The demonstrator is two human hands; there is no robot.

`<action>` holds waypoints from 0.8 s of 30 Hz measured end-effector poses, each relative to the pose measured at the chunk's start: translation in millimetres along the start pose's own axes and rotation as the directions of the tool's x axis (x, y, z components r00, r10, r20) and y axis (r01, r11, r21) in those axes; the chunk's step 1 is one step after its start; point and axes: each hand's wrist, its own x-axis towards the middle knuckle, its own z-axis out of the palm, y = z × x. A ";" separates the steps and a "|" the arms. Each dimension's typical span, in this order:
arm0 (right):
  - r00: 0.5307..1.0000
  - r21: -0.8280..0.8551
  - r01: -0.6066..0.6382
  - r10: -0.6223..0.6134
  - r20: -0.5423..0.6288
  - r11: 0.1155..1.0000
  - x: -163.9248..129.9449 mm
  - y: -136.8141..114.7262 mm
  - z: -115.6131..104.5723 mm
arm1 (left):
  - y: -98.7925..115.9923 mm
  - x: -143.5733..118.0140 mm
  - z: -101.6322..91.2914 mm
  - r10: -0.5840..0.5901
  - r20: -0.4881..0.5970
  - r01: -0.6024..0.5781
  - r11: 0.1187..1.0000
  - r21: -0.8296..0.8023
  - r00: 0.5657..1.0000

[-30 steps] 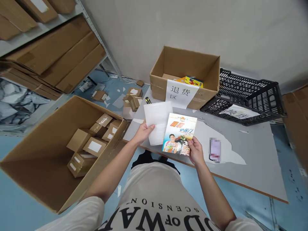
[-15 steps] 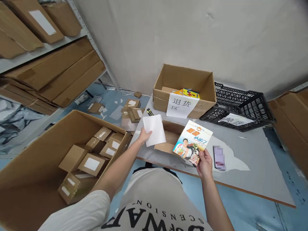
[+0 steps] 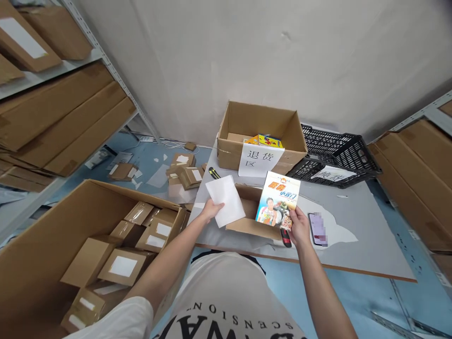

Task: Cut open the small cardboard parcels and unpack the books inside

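My right hand (image 3: 299, 227) grips the lower corner of a colourful book (image 3: 278, 200) and holds it upright above the grey table (image 3: 360, 249). My left hand (image 3: 211, 210) holds a white foam sheet (image 3: 226, 200) by its lower left edge. Under both lies a small opened cardboard box (image 3: 251, 217) on the table's near edge. A dark red-tipped tool (image 3: 286, 238) lies just below the book.
A cardboard box (image 3: 259, 136) with a white paper sign and bright items stands at the table's back, beside a black plastic crate (image 3: 334, 153). A phone (image 3: 318, 229) lies right of my right hand. A large carton (image 3: 70, 245) of small parcels sits on the floor at left, shelves behind it.
My hands have drawn apart: the book moved right and tilted upright, the foam sheet moved left, uncovering the small open box. The view lifted and shifted.
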 end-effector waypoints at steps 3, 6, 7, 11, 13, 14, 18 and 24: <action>0.998 0.018 0.042 -0.043 0.052 0.999 49.4 -33.2 19.3 | 6.3 -4.3 -4.0 0.024 -0.024 -0.023 0.999 0.036 0.999; 0.987 0.037 0.104 -0.108 0.116 0.994 108.1 -66.9 47.2 | 7.4 -9.9 -12.3 0.040 -0.054 -0.034 0.993 0.113 0.998; 0.985 0.039 0.123 -0.127 0.120 0.992 129.0 -76.1 57.5 | 5.9 -11.5 -15.5 0.038 -0.055 -0.030 0.991 0.130 0.998; 0.986 0.054 0.156 -0.159 0.048 0.986 210.9 -96.5 96.2 | -4.0 -14.7 -26.5 0.048 -0.028 -0.043 0.987 0.156 0.998; 0.990 0.034 0.140 -0.140 -0.005 0.990 245.1 -97.1 111.0 | -5.3 -16.4 -28.7 0.075 -0.014 -0.071 0.978 0.198 0.997; 0.992 0.014 0.124 -0.124 -0.034 0.992 259.4 -95.3 117.0 | -3.6 -18.3 -28.6 0.104 -0.041 -0.091 0.965 0.244 0.994; 0.993 -0.043 0.057 -0.061 -0.098 0.997 297.1 -80.9 131.9 | 19.5 -34.1 -19.1 0.400 -0.339 -0.166 0.819 0.549 0.852; 0.999 -0.037 0.007 -0.009 -0.051 0.999 316.4 -68.0 137.2 | 87.4 -13.8 16.5 0.562 0.115 -0.570 0.775 0.273 0.819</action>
